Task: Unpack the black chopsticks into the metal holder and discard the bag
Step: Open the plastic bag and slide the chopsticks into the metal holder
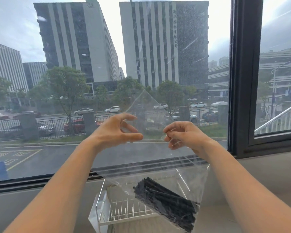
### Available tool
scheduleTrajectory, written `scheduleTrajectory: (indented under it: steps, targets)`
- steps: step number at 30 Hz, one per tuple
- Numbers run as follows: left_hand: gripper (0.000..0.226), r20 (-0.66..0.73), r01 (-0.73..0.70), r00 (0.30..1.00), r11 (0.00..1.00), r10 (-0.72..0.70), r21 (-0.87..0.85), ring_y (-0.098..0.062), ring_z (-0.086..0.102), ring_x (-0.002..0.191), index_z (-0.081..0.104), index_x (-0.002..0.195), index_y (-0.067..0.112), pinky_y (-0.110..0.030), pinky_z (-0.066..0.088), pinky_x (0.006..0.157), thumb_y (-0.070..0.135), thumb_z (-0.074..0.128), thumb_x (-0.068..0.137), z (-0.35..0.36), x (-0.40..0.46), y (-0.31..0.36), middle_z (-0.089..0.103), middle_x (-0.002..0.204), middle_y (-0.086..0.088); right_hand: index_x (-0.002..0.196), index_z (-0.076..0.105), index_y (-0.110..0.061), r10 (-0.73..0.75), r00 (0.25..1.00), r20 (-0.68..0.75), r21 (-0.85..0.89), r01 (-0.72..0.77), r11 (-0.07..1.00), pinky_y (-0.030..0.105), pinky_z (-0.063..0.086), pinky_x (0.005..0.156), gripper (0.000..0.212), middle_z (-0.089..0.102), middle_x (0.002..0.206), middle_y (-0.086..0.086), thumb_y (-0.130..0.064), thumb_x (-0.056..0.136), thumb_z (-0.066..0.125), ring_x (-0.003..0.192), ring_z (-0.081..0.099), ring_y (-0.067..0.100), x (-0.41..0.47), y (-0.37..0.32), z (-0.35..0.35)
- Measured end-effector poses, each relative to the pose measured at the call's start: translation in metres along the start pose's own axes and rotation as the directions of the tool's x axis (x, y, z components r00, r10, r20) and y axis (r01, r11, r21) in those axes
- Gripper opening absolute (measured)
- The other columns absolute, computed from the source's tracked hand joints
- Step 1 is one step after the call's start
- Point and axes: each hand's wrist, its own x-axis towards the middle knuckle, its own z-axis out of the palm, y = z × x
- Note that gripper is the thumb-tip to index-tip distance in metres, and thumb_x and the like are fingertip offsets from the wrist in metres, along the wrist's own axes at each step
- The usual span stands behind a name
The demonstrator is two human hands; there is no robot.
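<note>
A clear plastic bag (160,158) hangs in front of the window, held up at its top edge. A bundle of black chopsticks (166,204) lies slanted in the bag's bottom. My right hand (181,135) pinches the bag's upper right edge. At the upper left edge, my left hand (118,130) has thumb and fingers spread, the thumb tip against the plastic. Below the bag stands the metal holder (107,209), a shiny box with a white wire grid inside, partly hidden behind the chopsticks.
A grey windowsill counter (23,209) runs across the bottom. The big window pane and its dark frame (244,81) stand right behind my hands. Outside are buildings, trees and parked cars.
</note>
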Motion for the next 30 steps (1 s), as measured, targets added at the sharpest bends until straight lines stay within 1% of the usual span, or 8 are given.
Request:
scheduleTrajectory:
  steps: [3,7,13,18,21,23,26,30]
  targets:
    - [0.036,0.061,0.071,0.996,0.991,-0.065,-0.113,-0.026,0.078,0.086,0.069,0.115,0.017,-0.034,0.064,0.077,0.014,0.082,0.082,0.002,-0.005,-0.009,0.08,0.09,-0.009,0.101,0.07,-0.003,0.036,0.999,0.002,-0.027,-0.036,0.999,0.037,0.063,0.066,0.009,0.072,0.081,0.011,-0.002,0.096,0.062,0.067,0.067,0.025,-0.003,0.011,-0.004]
    - [0.021,-0.01,0.106,0.994,0.986,-0.109,-0.131,-0.021,0.078,0.088,0.072,0.113,0.017,-0.042,0.061,0.088,0.021,0.071,0.092,-0.011,-0.013,-0.025,0.081,0.098,-0.006,0.103,0.069,-0.002,0.059,0.998,-0.011,-0.065,-0.06,0.996,0.04,0.064,0.071,0.01,0.074,0.083,0.013,-0.004,0.095,0.064,0.07,0.069,0.026,-0.005,0.015,-0.011]
    - [0.096,0.074,0.027,0.997,0.999,-0.026,-0.017,-0.004,0.072,0.103,0.043,0.147,0.04,-0.033,0.053,0.092,0.042,0.092,0.065,0.007,-0.005,-0.017,0.073,0.119,0.012,0.104,0.069,-0.003,0.06,0.997,0.048,-0.111,-0.054,0.992,0.046,0.062,0.08,0.011,0.074,0.086,0.012,-0.004,0.096,0.062,0.072,0.069,0.024,-0.001,0.015,-0.004]
    - [0.025,-0.062,0.073,0.995,0.995,-0.077,-0.072,-0.015,0.078,0.074,0.074,0.104,0.021,-0.03,0.06,0.069,0.015,0.083,0.081,0.047,0.003,-0.018,0.08,0.082,0.002,0.114,0.068,-0.016,-0.024,0.992,-0.123,-0.303,-0.014,0.953,0.036,0.058,0.091,0.029,0.074,0.104,0.004,-0.017,0.086,0.078,0.092,0.07,0.018,-0.001,0.018,0.002]
    - [0.009,-0.13,0.101,0.984,0.985,-0.119,-0.143,-0.015,0.076,0.067,0.076,0.089,0.016,-0.028,0.059,0.061,0.013,0.082,0.083,0.061,0.007,-0.026,0.08,0.08,-0.001,0.1,0.066,-0.017,-0.391,0.752,-0.53,-0.455,0.137,0.88,0.021,0.05,0.075,0.025,0.069,0.091,-0.002,-0.03,0.082,0.079,0.082,0.064,0.013,-0.032,0.029,0.012]
    - [0.007,-0.152,0.112,0.978,0.975,-0.143,-0.194,-0.014,0.076,0.066,0.076,0.087,0.017,-0.028,0.059,0.06,0.013,0.081,0.084,0.069,0.01,-0.031,0.08,0.083,-0.002,0.075,0.061,-0.013,-0.391,0.669,-0.632,-0.337,0.217,0.916,0.028,0.049,0.061,0.032,0.063,0.066,0.001,-0.039,0.088,0.072,0.06,0.058,0.017,-0.066,0.051,0.029]
    - [0.008,-0.166,0.125,0.972,0.963,-0.167,-0.24,-0.014,0.076,0.066,0.077,0.086,0.018,-0.027,0.057,0.059,0.013,0.082,0.083,0.078,0.013,-0.032,0.08,0.085,-0.001,0.064,0.058,-0.008,0.163,0.951,-0.263,0.273,-0.089,0.958,0.033,0.045,0.053,0.055,0.063,0.062,0.011,-0.059,0.08,0.067,0.054,0.056,0.024,-0.113,0.101,0.069]
    - [0.009,-0.18,0.102,0.969,0.94,-0.168,-0.325,-0.014,0.076,0.066,0.077,0.09,0.016,-0.026,0.055,0.057,0.013,0.082,0.083,0.086,0.018,-0.026,0.08,0.082,0.0,0.103,0.069,0.001,0.537,0.759,0.368,0.543,-0.644,0.539,0.042,0.058,0.069,0.086,0.074,0.1,0.023,-0.074,0.062,0.075,0.083,0.072,0.036,-0.131,0.183,0.117]
